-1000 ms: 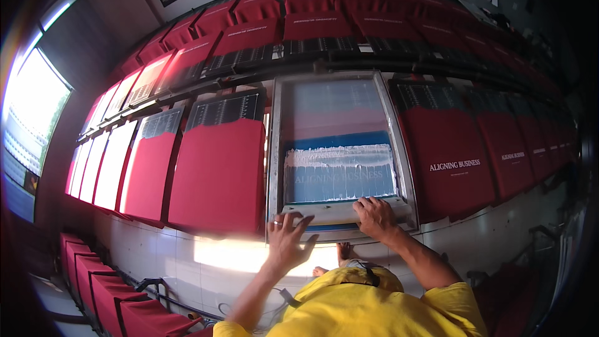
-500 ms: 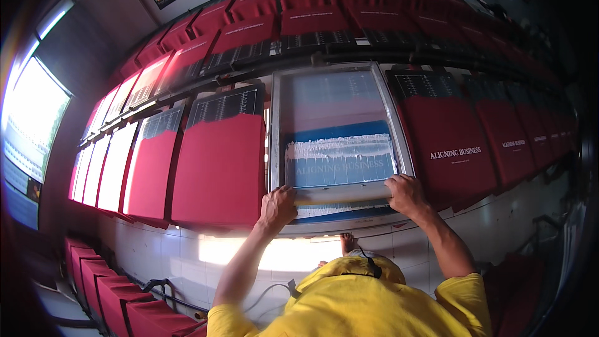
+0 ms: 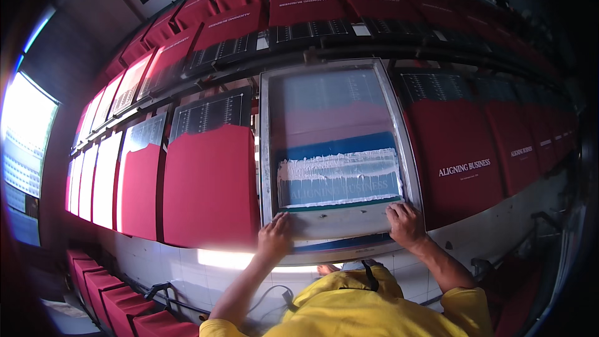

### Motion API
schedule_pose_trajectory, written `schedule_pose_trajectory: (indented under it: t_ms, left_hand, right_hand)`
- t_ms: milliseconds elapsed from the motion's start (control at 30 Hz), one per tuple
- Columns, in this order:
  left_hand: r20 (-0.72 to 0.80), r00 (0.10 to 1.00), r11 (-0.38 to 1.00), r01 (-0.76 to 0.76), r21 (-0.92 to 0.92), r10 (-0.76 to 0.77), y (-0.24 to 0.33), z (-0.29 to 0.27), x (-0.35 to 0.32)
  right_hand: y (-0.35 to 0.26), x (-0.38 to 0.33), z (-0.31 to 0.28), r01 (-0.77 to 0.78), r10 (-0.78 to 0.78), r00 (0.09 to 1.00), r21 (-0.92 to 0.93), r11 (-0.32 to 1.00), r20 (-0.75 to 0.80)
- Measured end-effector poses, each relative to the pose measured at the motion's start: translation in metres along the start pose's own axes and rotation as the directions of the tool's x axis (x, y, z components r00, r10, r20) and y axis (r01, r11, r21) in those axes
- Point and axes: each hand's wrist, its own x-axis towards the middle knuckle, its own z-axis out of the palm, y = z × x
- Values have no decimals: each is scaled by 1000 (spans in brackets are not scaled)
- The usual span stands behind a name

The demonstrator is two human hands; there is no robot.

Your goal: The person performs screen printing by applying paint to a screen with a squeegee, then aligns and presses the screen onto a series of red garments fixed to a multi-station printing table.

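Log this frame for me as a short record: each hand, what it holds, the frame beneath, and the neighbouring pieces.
Left hand: closed on the left end of the squeegee
Right hand: closed on the squeegee's right end
Squeegee position: crosswise, near the person's end of the metal-edged screen
On screen: uneven white ink, beyond the squeegee
Left neighbour: plain red fabric on a dark board
Right neighbour: red garment with white lettering
Person wears: yellow top

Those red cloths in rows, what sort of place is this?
Probably a screen-printing workshop. There's a mesh screen with white paste on it, a wide squeegee, and rows of dark boards wearing red cloth, some with white lettering.
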Motion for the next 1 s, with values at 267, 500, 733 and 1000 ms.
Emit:
schedule_pose_trajectory:
  t_ms: [267,500,733,1000]
  left_hand:
    - [99,994,997,61,-50,-56,-48,-19,121]
    - [116,990,994,86,-61,-79,-27,-45,92]
    - [58,998,999,19,-44,-16,29,-22,-27]
    - [-50,998,999,-45,-12,44,-10,1,11]
  right_hand:
    - [58,105,14,-25,28,994,-37,999,102]
    - [33,70,-9,-42,40,996,20,999,82]
    - [-15,-36,-18,6,-6,1000,35,999,7]
    - [3,8,2,-19,19,1000,-22,1000,-10]
